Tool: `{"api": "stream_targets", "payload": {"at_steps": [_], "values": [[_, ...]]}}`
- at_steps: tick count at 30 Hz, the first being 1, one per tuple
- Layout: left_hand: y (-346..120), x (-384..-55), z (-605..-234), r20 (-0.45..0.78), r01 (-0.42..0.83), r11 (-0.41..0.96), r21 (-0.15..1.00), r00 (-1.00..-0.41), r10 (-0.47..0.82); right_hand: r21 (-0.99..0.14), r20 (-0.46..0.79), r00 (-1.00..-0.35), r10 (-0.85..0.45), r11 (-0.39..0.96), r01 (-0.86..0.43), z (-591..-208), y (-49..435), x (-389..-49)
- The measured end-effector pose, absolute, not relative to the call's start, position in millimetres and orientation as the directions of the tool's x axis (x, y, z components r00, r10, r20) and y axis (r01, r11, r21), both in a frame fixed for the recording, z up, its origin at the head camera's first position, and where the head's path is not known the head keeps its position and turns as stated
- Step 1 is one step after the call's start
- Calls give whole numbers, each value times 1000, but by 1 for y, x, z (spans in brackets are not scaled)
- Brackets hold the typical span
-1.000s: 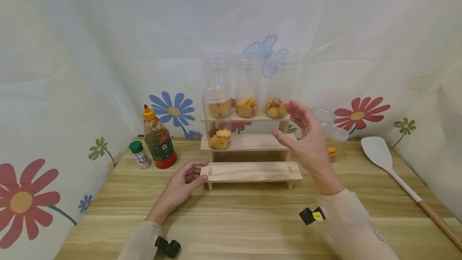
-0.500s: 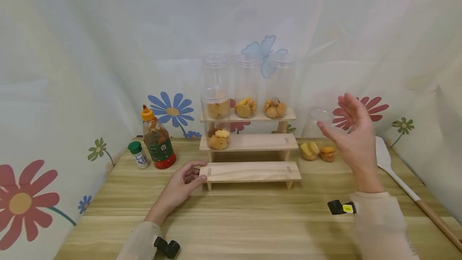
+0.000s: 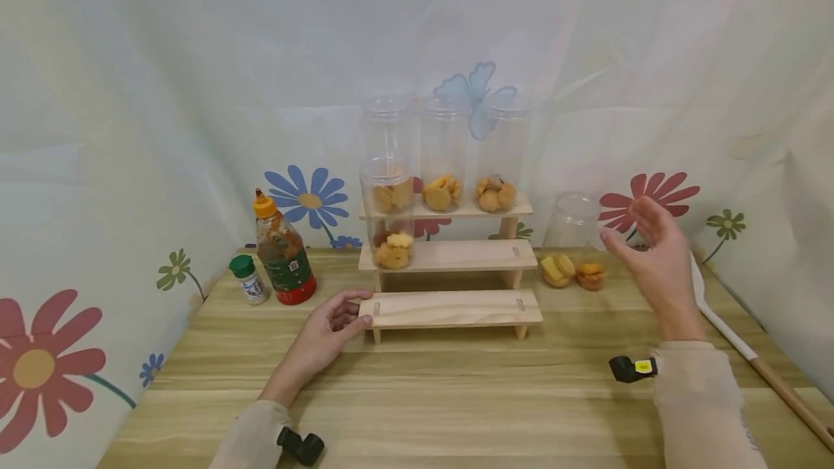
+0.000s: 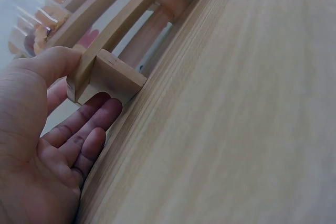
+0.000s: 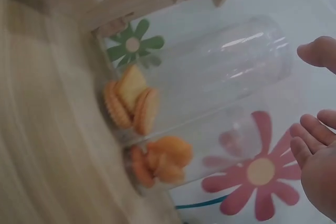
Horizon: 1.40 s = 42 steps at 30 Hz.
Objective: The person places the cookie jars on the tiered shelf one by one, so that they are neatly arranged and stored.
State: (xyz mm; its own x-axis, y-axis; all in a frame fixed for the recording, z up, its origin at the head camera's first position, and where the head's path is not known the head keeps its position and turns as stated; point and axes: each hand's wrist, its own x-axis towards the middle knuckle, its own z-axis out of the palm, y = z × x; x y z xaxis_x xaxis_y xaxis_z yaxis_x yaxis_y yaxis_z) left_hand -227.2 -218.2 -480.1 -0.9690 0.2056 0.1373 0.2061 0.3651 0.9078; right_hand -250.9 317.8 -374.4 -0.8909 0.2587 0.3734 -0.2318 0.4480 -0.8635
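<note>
A three-tier wooden display stand stands mid-table. My left hand grips the left end of its lowest tier; in the left wrist view, the thumb lies against the board and other fingers curl beneath. Three clear jars with cookies, such as the middle jar, stand on the top tier. Another cookie jar is at the left of the middle tier. Right of the stand are two more jars, one with sandwich cookies, the other with orange pieces. My right hand hovers beside them, fingers spread and holding nothing.
A red sauce bottle and a green-capped shaker stand on the left. A white spatula with a wooden handle lies along the right side. A flowered curtain hangs behind the table.
My right hand has moved right, away from the top-tier jars, then lowered a little beside the jars on the table. My left hand has stayed on the stand.
</note>
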Motion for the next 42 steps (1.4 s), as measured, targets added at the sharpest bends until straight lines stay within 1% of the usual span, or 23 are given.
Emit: {"api": "stream_targets", "payload": {"at_steps": [6,14,23,30,42], "values": [[-218,-228,-480,145,216,360,908,-966,215,-869,335,-902,273,459,-184,-398,325,-261],[-219,-228,-481,147,219,365,905,-966,214,-885,293,-924,246,436,-164,-420,327,-269],[-218,-226,-479,137,208,369,906,-968,208,-863,266,-938,220,487,-130,-435,324,-275],[-219,-226,-479,147,219,363,906,-965,216,-868,255,-939,232,483,-117,-445,323,-276],[-218,-228,-481,131,202,378,904,-970,206,-855,274,-933,235,503,-125,-452,323,-280]]}}
